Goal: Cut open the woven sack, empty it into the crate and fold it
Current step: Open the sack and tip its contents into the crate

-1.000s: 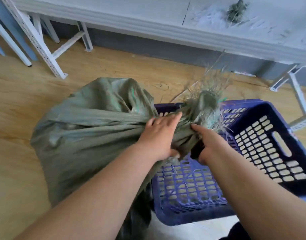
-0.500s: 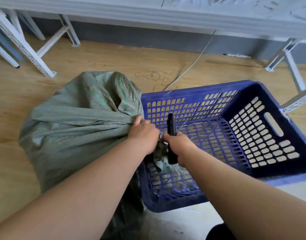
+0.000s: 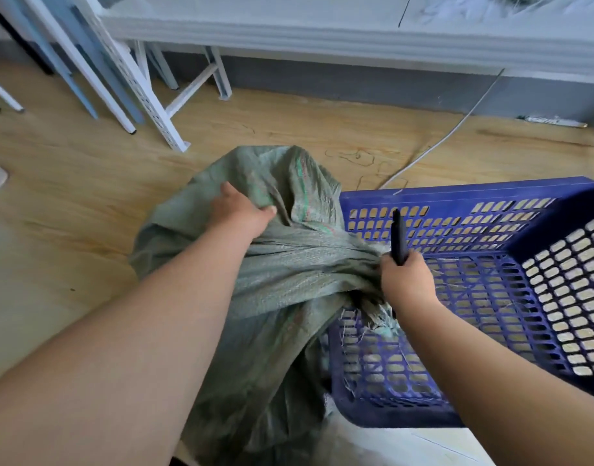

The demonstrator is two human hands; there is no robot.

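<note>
Head view looks down on a bulging green woven sack (image 3: 275, 284) lying on the wooden floor (image 3: 70, 230), its gathered neck draped over the near-left rim of the blue crate (image 3: 457, 193), probably so the contents can spill straight in once the mouth gives way. At about ten o'clock from the neck, the left hand (image 3: 240, 215) lies on top of the sack with fingers bunched into a fold of the weave, most likely to steady or lift the bulk. The right hand (image 3: 406, 280) is clenched around a black cutter (image 3: 398, 238), whose free end points up toward twelve o'clock, and it sits against the frayed neck (image 3: 373, 307); whether it also pinches the fabric I cannot tell. Loose threads hang into the crate at six o'clock of that hand. A white cable (image 3: 457, 129) trails across the floor at one o'clock, white shelf legs (image 3: 161, 109) stand at eleven, and a pale bench (image 3: 322, 31) runs along twelve. None of these block the pour; the twisted neck itself looks like the real obstacle.
</note>
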